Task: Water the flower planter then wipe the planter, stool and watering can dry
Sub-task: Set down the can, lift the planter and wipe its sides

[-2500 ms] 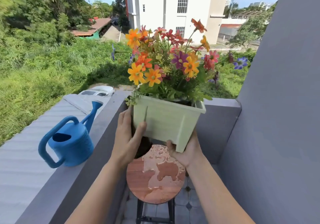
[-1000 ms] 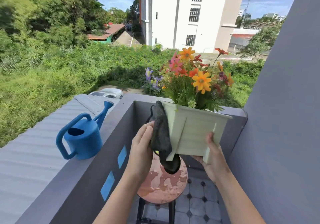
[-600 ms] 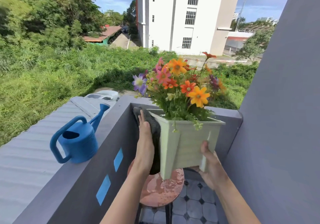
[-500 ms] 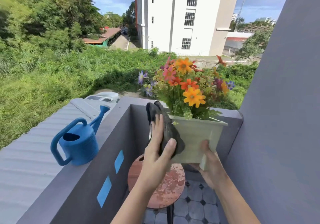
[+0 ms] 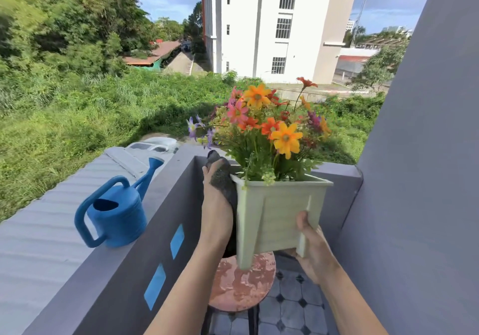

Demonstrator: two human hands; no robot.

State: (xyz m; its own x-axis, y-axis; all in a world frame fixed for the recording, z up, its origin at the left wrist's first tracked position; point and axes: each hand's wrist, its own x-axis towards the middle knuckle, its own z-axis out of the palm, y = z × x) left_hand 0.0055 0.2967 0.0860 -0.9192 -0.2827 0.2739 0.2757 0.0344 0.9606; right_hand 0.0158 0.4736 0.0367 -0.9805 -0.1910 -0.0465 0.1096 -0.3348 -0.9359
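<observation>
A pale green square planter (image 5: 277,215) full of orange, pink and purple flowers (image 5: 261,125) is held in the air above a round red stool (image 5: 243,285) whose top is wet. My right hand (image 5: 309,241) grips the planter's lower right corner from below. My left hand (image 5: 216,213) presses a dark grey cloth (image 5: 223,179) flat against the planter's left side; the cloth sticks up past my fingertips. A blue watering can (image 5: 114,213) stands on the grey ledge to the left, spout pointing away.
The grey balcony ledge (image 5: 160,192) runs along the left, with blue tiles on its inner face. A grey wall (image 5: 414,179) closes the right side. Patterned floor tiles (image 5: 293,311) lie under the stool. Beyond the ledge are a corrugated roof, grass and a white building.
The planter has been lifted off the stool and turned in my hands. My left hand has slid the cloth along the planter's left side, from gripping it curled to pressing it flat.
</observation>
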